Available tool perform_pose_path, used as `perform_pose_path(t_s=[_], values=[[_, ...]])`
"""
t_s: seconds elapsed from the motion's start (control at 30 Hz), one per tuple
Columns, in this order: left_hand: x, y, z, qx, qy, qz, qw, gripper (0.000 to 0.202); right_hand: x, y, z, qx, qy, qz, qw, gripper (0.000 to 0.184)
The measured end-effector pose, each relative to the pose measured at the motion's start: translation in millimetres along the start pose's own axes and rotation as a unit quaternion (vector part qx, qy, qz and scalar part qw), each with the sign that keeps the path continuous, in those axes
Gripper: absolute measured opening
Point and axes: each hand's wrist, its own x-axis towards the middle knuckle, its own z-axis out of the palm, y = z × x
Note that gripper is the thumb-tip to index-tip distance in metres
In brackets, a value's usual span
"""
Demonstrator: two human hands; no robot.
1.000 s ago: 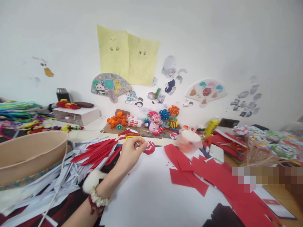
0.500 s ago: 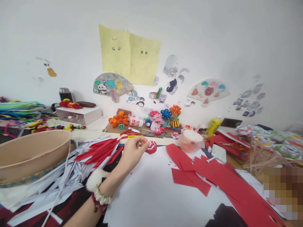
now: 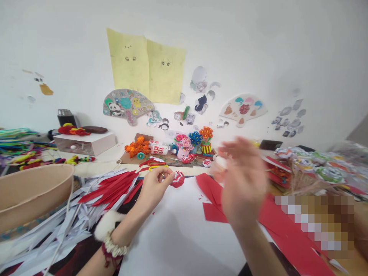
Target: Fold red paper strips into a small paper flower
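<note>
The left hand point(image 3: 152, 188) pinches a small red-and-white ball point(image 3: 178, 179) at its left side; the thumb and fingers are closed on it, and it sits at the far edge of the white sheet point(image 3: 178, 234), though whether it touches the sheet is hard to tell; the right hand point(image 3: 244, 188) is up to the right of it, well apart, its fingers blurred, so I cannot tell how far open they are or whether they hold anything.

To do this well, a light pinch suits best, since the ball looks like folded paper and would probably dent; the wrist should stay steady, with the right hand kept clear of the loose red pieces point(image 3: 214, 213).

Against 0.5 s ago, the right hand is new in view and now covers part of the cup point(image 3: 218, 166); the left pinch is unchanged; the whole scene sits slightly further left.
</note>
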Motion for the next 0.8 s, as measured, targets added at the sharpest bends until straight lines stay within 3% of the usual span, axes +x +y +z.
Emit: perform_pose_path(t_s=[0.1, 0.2, 0.3, 0.4, 0.53, 0.6, 0.67, 0.73, 0.8], values=[[0.2, -0.9, -0.6, 0.017, 0.013, -0.001, 1.0, 0.027, -11.9, 41.7, 17.8, 0.013, -0.079, 0.107, 0.991, 0.032], [1.0, -1.4, -1.1, 0.029, 0.017, 0.002, 0.999, 0.027, -29.3, 78.0, 28.8, 0.038, -0.154, 0.234, 0.959, 0.037], [1.2, -0.7, -0.8, 0.031, 0.018, 0.004, 0.999, 0.027, -39.7, 89.2, 28.3, 0.122, -0.199, 0.317, 0.919, 0.039], [1.0, -0.2, -0.4, 0.031, 0.023, 0.01, 0.999, 0.027, -40.1, 86.4, 22.5, 0.176, -0.219, 0.343, 0.896, 0.04], [0.9, -0.7, -0.7, 0.038, 0.027, 0.021, 0.999, 0.026, -37.7, 89.6, 20.7, 0.175, -0.242, 0.342, 0.891, 0.042], [1.0, -1.0, -0.9, 0.042, 0.026, 0.024, 0.999, 0.027, -37.2, 90.4, 21.9, 0.147, -0.24, 0.326, 0.902, 0.043], [1.1, -1.1, -1.0, 0.041, 0.027, 0.023, 0.999, 0.029, -35.6, 81.9, 20.2, 0.09, -0.189, 0.264, 0.942, 0.045], [1.0, -0.9, -1.0, 0.037, 0.033, 0.019, 0.999, 0.03, -32.6, 61.2, 12.4, 0.003, -0.078, 0.145, 0.986, 0.045], [0.8, -0.6, -1.0, 0.034, 0.038, 0.015, 0.999, 0.03, -28.7, 33.0, -1.3, -0.031, 0.003, 0.058, 0.998, 0.042]])
